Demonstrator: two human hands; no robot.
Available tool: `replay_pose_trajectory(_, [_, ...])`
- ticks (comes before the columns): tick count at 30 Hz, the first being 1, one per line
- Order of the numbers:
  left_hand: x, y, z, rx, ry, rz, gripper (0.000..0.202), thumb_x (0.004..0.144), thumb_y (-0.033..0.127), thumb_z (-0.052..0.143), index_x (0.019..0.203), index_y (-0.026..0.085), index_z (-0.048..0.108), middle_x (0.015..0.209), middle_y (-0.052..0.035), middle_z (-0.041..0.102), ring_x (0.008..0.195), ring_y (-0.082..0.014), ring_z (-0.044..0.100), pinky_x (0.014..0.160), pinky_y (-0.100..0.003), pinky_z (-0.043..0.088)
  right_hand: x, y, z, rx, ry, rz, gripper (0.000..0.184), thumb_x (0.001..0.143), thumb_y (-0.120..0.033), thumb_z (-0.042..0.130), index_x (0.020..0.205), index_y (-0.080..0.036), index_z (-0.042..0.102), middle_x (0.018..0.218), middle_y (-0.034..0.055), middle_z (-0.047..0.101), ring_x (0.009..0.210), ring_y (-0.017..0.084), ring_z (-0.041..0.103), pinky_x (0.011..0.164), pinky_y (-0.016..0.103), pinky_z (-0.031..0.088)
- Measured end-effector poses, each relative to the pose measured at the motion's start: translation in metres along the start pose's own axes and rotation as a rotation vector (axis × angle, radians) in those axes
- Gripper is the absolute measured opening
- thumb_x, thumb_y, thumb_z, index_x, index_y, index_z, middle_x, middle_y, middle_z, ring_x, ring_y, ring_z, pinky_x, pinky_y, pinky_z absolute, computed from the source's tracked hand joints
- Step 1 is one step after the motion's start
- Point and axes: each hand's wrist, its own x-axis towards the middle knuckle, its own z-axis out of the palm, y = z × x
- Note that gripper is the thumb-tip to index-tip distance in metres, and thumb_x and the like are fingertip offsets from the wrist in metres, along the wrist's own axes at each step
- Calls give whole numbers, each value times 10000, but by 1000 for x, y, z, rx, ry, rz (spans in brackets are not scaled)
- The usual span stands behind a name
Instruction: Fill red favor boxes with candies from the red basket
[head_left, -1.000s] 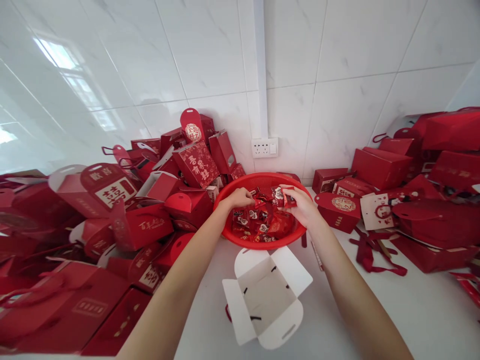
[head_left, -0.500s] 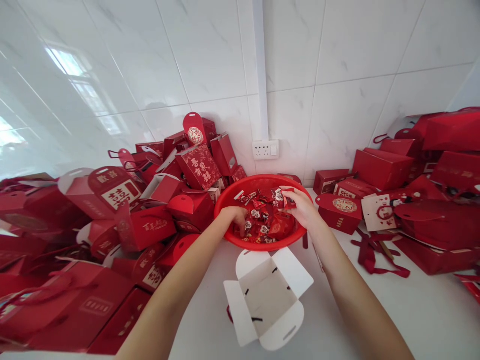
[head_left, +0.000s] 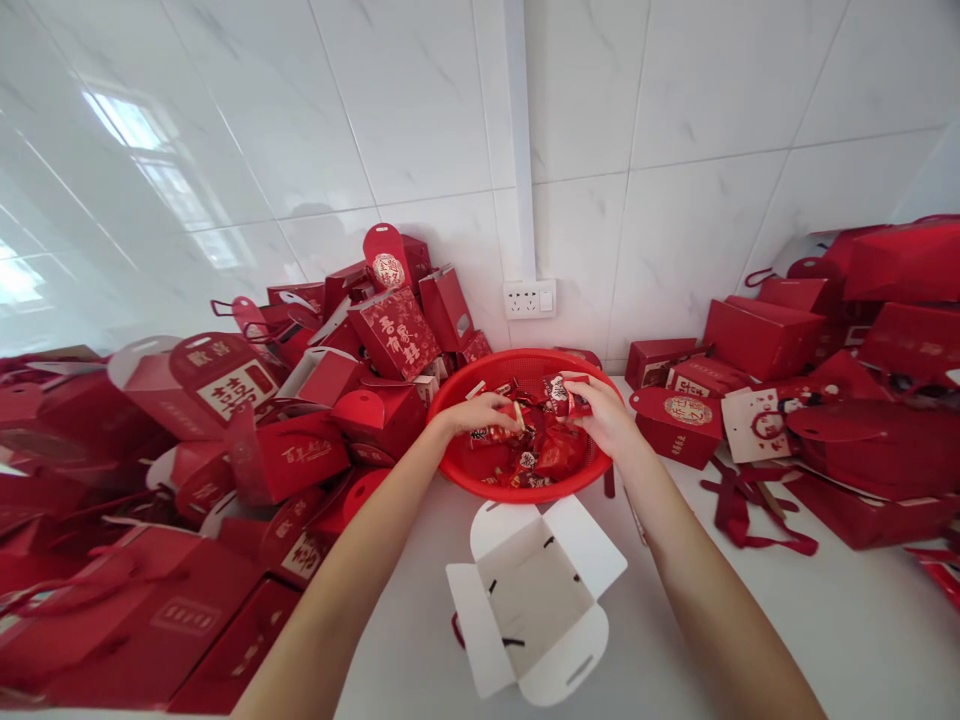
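Observation:
A red plastic basket [head_left: 525,490] stands against the wall, with several red-wrapped candies [head_left: 529,462] in it. Over its left side is my left hand [head_left: 480,412], fingers closed around red-wrapped candies. My right hand [head_left: 600,410], above the basket's right side, grips a red candy packet [head_left: 559,395] with dark lettering on a white patch. In front of the basket, a white-lined carton [head_left: 540,600] lies with its flaps spread; its inside shows bare board and a few dark cord ends.
Red gift boxes [head_left: 292,455] are heaped along the left, reaching the wall. More red boxes [head_left: 765,335] are stacked at the right, beside a dark red ribbon [head_left: 750,510]. A socket panel [head_left: 529,299] is on the tiled wall behind the basket.
My left hand has risen from among the candies at the basket's left, coming up with wrapped candies. My right hand stays almost in place with its packet.

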Motion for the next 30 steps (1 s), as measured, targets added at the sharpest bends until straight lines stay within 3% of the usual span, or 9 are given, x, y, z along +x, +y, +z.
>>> replay_pose_trajectory(4, [4,18,23,-50,-250,55,119,786,235,797,821,142,732,808,-7,711,746,-152,647,757,-263,533,6,4,-4,45,65,-44,200,624,-208,772,815,-223,713,667,-39,709,513,129,600,489,268,518])
replay_pose_trajectory(7, [11,22,37,-105,-312,48,80,725,193,792,792,167,755,769,0,725,706,-157,639,710,-250,514,8,5,-6,70,82,-63,184,622,-196,770,792,-219,702,656,-36,708,527,130,608,499,261,514])
replay_pose_trajectory(9, [17,19,40,-172,-223,43,136,740,174,746,876,176,761,853,-16,745,772,-172,661,731,-252,518,8,5,-6,78,79,-66,188,615,-191,775,786,-214,703,650,-31,708,526,132,606,493,259,511])
replay_pose_trajectory(12, [28,7,33,-295,57,41,220,766,142,680,979,168,727,937,-35,738,851,-168,666,728,-223,510,6,4,-4,87,77,-64,196,601,-191,781,781,-211,705,616,-34,690,494,125,577,474,259,506])
replay_pose_trajectory(15, [36,-4,21,-437,327,30,190,813,141,628,995,160,677,947,-51,729,854,-157,673,661,-195,496,6,4,-2,98,87,-68,208,594,-195,784,786,-214,707,608,-38,685,497,124,576,470,256,511])
replay_pose_trajectory(17, [37,-6,15,-539,433,23,136,852,187,613,976,160,660,911,-60,736,821,-159,693,643,-201,510,5,4,-1,102,91,-73,205,593,-199,786,783,-214,710,616,-37,689,515,125,587,471,249,512])
replay_pose_trajectory(20, [34,-3,10,-677,484,25,143,882,280,628,919,146,663,817,-78,746,736,-178,718,658,-244,556,5,4,-2,98,78,-78,184,595,-206,796,756,-210,707,621,-33,694,527,124,595,472,242,509])
replay_pose_trajectory(24, [24,5,9,-790,456,49,223,922,318,599,952,117,692,851,-122,767,736,-192,742,671,-260,582,4,4,-2,81,57,-79,166,595,-217,810,718,-208,700,626,-32,695,533,126,604,495,254,520])
replay_pose_trajectory(30, [19,7,10,-766,430,76,258,914,327,606,1026,147,753,860,-106,774,796,-231,736,696,-308,573,5,5,-3,59,40,-73,169,592,-237,810,734,-207,722,668,-21,721,568,135,625,517,260,518])
